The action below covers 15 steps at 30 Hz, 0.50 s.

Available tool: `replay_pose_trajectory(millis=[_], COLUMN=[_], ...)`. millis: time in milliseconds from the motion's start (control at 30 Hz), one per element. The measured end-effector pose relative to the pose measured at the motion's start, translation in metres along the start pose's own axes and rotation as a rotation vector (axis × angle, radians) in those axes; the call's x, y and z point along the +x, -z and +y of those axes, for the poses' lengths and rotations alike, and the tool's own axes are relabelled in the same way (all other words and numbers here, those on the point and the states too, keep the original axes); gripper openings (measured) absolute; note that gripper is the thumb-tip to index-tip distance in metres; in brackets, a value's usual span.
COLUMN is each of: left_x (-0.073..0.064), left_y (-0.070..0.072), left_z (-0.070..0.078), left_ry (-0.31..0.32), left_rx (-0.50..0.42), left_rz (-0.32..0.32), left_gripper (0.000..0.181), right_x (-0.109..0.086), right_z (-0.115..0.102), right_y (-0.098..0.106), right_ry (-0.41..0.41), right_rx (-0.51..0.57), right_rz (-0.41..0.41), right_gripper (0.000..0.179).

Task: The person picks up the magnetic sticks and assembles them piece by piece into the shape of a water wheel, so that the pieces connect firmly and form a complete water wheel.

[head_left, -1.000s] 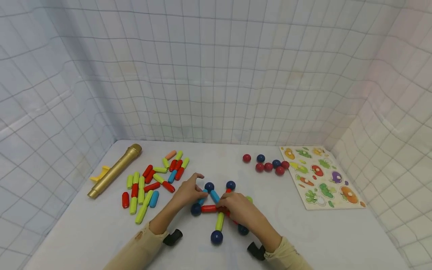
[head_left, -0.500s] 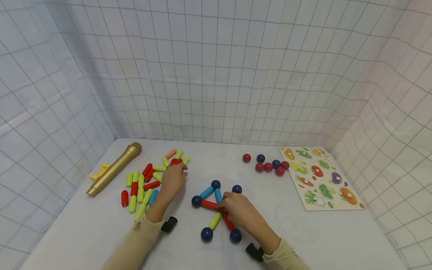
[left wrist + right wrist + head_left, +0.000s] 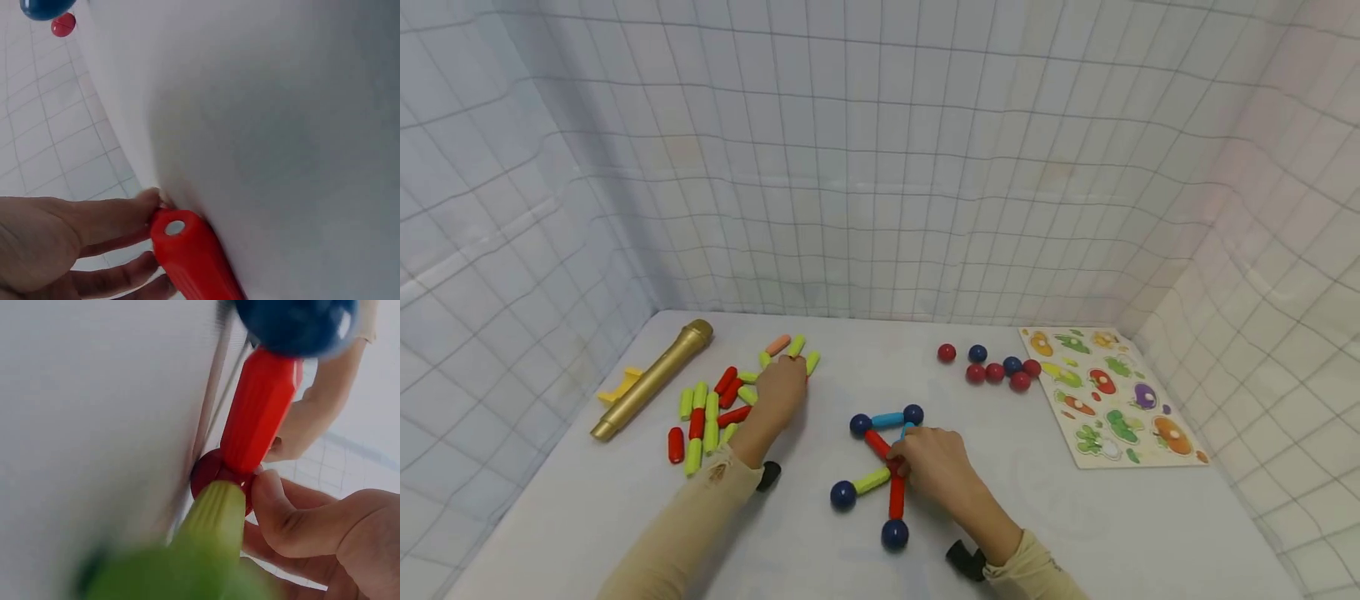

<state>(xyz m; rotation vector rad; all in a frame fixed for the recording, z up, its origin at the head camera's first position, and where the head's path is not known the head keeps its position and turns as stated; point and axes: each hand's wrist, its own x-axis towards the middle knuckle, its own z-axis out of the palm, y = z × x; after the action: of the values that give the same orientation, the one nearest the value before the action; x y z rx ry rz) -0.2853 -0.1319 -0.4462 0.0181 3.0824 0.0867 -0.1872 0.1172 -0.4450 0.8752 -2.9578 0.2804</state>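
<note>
My right hand (image 3: 934, 465) pinches the dark red ball (image 3: 208, 472) at the hub of a magnetic stick-and-ball figure. From that ball run red sticks (image 3: 897, 497) and a yellow-green stick (image 3: 872, 481). Dark blue balls (image 3: 895, 534) cap their outer ends, and a blue stick (image 3: 888, 421) joins two of them at the far side. Part of the figure is hidden under the right hand. Over the stick pile at left, my left hand (image 3: 781, 390) has thumb and fingers round the end of a red magnetic stick (image 3: 194, 256).
Several loose red and yellow-green sticks (image 3: 712, 422) lie left. A gold toy microphone (image 3: 655, 379) and a yellow piece (image 3: 621, 385) are beyond them. Red and blue balls (image 3: 994, 372) sit at back right, beside a vegetable puzzle board (image 3: 1112, 400).
My left hand has left the figure and reached the stick pile, far left. The right hand stays on the hub while the figure has turned clockwise over the last half second.
</note>
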Motion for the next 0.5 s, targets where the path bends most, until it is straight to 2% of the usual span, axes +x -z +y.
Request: replay_pose_trajectory(millis=[133,300,500], left_x=[-0.006,-0.006,-0.008], left_y=[0.000,-0.002,-0.002], left_z=[0.004,0.008,0.011], left_ry=[-0.029,-0.046,-0.048], left_rx=[0.049,0.110,0.159], left_rz=[0.030,0.000,-0.026], left_gripper=[0.025,0.033,0.032], right_x=[0.001,0.001,0.000], right_z=[-0.002,-0.004,-0.004], right_y=[0.002,0.004,0.003], right_ry=[-0.035,-0.060,-0.035], right_rx=[0.003,-0.017,0.023], right_rz=[-0.010,-0.029,-0.045], right_gripper=[0.012,0.015,0.018])
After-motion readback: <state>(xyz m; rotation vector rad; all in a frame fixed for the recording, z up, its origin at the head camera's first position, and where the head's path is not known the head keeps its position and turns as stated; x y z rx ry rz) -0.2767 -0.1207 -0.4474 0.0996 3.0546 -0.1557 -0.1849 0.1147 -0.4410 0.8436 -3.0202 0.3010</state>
